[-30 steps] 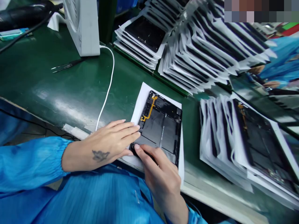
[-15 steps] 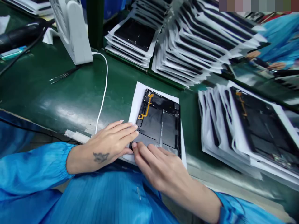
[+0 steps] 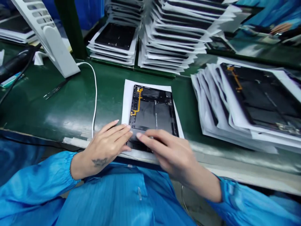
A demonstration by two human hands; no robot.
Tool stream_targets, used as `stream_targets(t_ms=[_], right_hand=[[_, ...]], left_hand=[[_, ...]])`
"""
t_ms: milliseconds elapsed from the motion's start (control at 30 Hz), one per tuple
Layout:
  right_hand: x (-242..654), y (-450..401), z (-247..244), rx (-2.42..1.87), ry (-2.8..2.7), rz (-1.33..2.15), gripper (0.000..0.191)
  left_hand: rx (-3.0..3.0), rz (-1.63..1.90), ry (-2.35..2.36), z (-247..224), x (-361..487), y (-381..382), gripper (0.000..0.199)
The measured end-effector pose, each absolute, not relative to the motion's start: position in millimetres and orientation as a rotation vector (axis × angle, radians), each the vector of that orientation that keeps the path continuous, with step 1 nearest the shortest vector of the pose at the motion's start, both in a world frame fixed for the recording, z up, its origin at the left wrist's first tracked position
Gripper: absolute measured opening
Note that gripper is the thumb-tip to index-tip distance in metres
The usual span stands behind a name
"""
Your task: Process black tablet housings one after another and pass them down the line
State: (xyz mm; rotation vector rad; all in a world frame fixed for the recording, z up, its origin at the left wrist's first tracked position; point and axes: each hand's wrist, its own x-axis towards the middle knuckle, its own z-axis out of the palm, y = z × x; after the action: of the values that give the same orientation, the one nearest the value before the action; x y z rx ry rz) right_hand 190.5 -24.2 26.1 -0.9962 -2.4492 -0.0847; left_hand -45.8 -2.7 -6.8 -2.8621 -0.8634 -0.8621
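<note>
A black tablet back housing [image 3: 145, 111] with an orange flex cable [image 3: 140, 100] lies open side up on white paper [image 3: 126, 100] at the table's front edge. My left hand [image 3: 108, 141] rests flat over the housing's lower left edge, fingers stretched out. Over the lower part of the housing my right hand [image 3: 172, 149] is bent, its fingers drawn together. Any thing between those fingertips is hidden from me.
Tall stacks of paper-layered black panels [image 3: 174, 37] stand behind. On the right sits another pile of paper with a similar housing [image 3: 261, 97]. Left are a white fan [image 3: 55, 47], its white cable [image 3: 95, 94], tweezers [image 3: 55, 90] and a black tool [image 3: 17, 61]. A co-worker's hand [image 3: 281, 28] shows far right.
My right hand has shifted up and inward from the housing's lower edge, and its fingers have changed pose. The left hand stays on the edge. My view has turned slightly.
</note>
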Motion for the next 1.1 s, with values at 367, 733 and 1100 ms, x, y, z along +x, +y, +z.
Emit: stream_targets(t_ms=[367,733,1100], right_hand=[[195.4,-65.0,28.6,-1.156,-1.635,0.546,0.051],[192.9,-80.0,-13.1,-0.951,-1.969,0.269,0.020],[191.7,-80.1,-32.1,-0.999,-2.077,-0.043,0.025]], left_hand=[[-2.935,-0.881,-0.985,-4.8,-58.2,-16.6,0.028],[-2.888,-0.699,-0.767,-6.2,-57.1,-23.1,0.034],[-2.924,-0.802,-0.723,-11.4,-48.7,-22.4,0.035]])
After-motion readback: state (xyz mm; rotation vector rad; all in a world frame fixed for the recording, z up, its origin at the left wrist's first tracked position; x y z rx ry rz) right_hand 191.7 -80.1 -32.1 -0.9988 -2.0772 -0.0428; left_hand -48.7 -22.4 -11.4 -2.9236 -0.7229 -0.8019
